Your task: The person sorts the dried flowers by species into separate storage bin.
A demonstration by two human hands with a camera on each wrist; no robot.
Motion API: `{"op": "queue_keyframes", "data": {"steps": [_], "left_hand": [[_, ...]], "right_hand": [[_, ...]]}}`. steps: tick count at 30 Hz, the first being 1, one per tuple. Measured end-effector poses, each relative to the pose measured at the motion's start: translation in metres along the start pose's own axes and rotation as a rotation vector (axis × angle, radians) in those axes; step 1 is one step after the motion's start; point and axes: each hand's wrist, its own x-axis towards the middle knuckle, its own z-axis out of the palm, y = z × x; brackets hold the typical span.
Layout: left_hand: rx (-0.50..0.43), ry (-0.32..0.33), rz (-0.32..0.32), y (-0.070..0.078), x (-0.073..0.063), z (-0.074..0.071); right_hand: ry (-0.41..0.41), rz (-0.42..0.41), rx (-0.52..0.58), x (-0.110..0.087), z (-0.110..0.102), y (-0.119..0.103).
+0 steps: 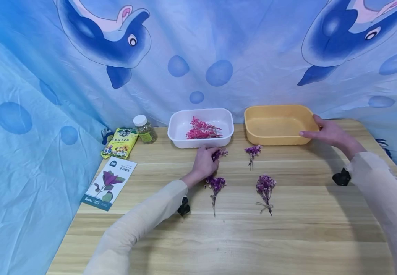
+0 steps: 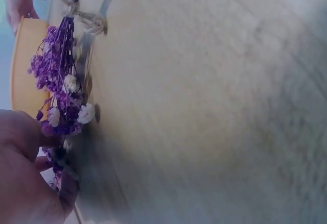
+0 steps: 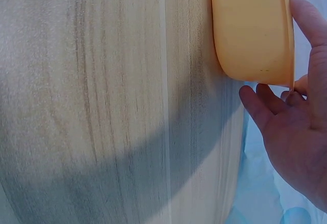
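My left hand (image 1: 205,163) is on the table just in front of the white basin (image 1: 172,131), its fingers pinching a small bunch of purple dried flowers (image 1: 221,153). The hand partly hides that bunch. Close by its wrist lies another purple bunch (image 1: 216,185); a twine-tied bunch (image 2: 56,60) shows large in the left wrist view. Pink dried flowers (image 1: 203,129) lie inside the white basin. At the right, my right hand (image 1: 334,134) grips the end of the yellow basin (image 1: 277,139), thumb over the rim and fingers against the outside (image 3: 258,106).
Two more purple bunches lie to the right, one below the yellow basin (image 1: 253,152), one tied with twine (image 1: 265,187). At the left are a capped jar (image 1: 145,130), a yellow packet (image 1: 120,143) and a flower-printed card (image 1: 109,183). A blue curtain (image 1: 198,46) hangs behind the table.
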Motion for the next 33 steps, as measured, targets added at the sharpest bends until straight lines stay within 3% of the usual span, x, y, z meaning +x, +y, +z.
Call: {"op": "queue_keyframes", "data": {"steps": [14, 25, 30, 33], "left_hand": [[-0.243, 0.003, 0.034, -0.013, -0.001, -0.011], [-0.43, -0.068, -0.091, -0.013, -0.005, -0.021], [-0.549, -0.096, -0.164, -0.002, -0.007, -0.026], [-0.592, -0.118, -0.159, 0.008, -0.006, -0.03]], "right_hand": [[-0.012, 0.005, -0.021, 0.0, -0.001, 0.004], [-0.006, 0.025, -0.005, -0.001, -0.001, 0.003], [0.002, 0.026, -0.002, -0.003, 0.0, 0.002], [0.004, 0.029, 0.009, -0.003, 0.0, 0.0]]}}
